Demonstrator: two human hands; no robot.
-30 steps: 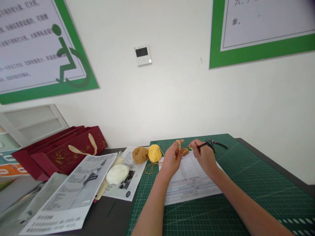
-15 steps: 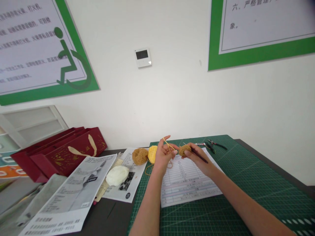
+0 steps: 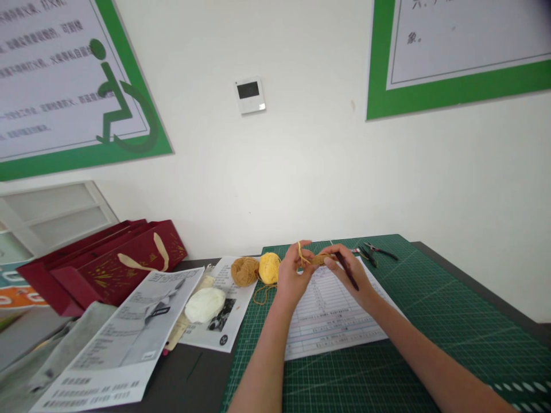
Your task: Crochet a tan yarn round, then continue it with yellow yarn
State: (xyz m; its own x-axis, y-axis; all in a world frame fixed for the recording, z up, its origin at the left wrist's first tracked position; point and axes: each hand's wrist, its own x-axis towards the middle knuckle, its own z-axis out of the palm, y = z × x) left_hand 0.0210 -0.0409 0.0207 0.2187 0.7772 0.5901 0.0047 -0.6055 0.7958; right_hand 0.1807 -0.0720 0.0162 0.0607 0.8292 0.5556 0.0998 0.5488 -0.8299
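Observation:
My left hand [image 3: 293, 276] pinches the left edge of a small brown crochet piece [image 3: 319, 260] above a printed sheet. Yellow yarn [image 3: 300, 250] is looped over its raised index finger. In my right hand [image 3: 356, 279] is a crochet hook with a dark brown handle [image 3: 346, 271]; the hook's tip is hidden. Fingers of that hand also touch the right side of the crochet piece. Left of my hands rest a yellow yarn ball [image 3: 269, 268] and a brown yarn ball [image 3: 245, 271], with a loose brown strand beside them.
The printed sheet [image 3: 344, 327] lies on a green cutting mat [image 3: 439, 321]. Pliers [image 3: 382, 251] and a small dark-handled tool [image 3: 368, 256] lie behind my right hand. At left are a white yarn ball [image 3: 205, 305], papers [image 3: 124, 338] and a dark red gift bag [image 3: 116, 264].
My left hand has moved right to the crochet piece and now pinches it. The piece has tipped to nearly edge-on, and the hook handle is more upright.

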